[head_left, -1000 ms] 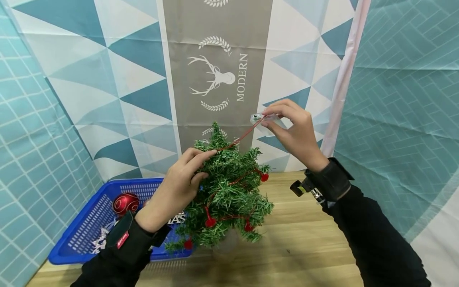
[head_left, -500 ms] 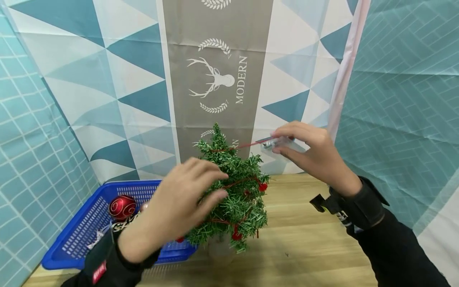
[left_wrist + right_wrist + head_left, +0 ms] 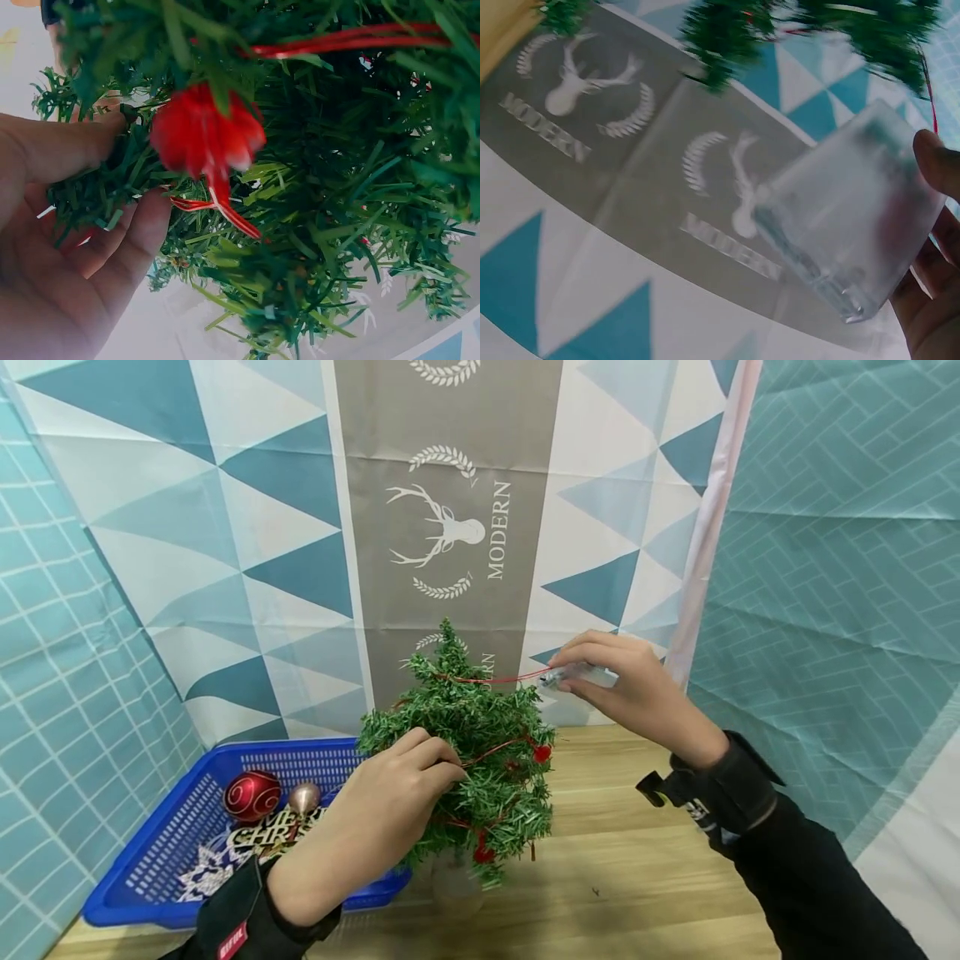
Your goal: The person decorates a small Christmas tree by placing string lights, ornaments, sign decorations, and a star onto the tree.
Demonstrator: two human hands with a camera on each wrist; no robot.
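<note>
A small green artificial Christmas tree (image 3: 480,718) stands upright on the wooden table, wound with red wire (image 3: 498,680) bearing red ornaments (image 3: 542,753). My left hand (image 3: 405,785) is at its front left, and in the left wrist view thumb and fingers pinch a green branch (image 3: 97,180). A red bell-like ornament (image 3: 206,133) hangs beside those fingertips. To the right of the treetop, my right hand (image 3: 626,681) pinches a clear plastic battery box (image 3: 847,214). The wire runs taut from that hand to the upper branches. The tree's left lower side is partly hidden behind my left hand.
A blue plastic basket (image 3: 142,852) stands at the left with a red ball (image 3: 252,796), a pinkish bauble (image 3: 303,798), a gold lettered sign (image 3: 266,831) and white snowflakes (image 3: 206,868). A patterned curtain (image 3: 450,427) hangs close behind the tree.
My left hand has left the wire near the treetop and moved down to a front-left branch. My right hand has come lower with the battery box, drawing the wire almost level.
</note>
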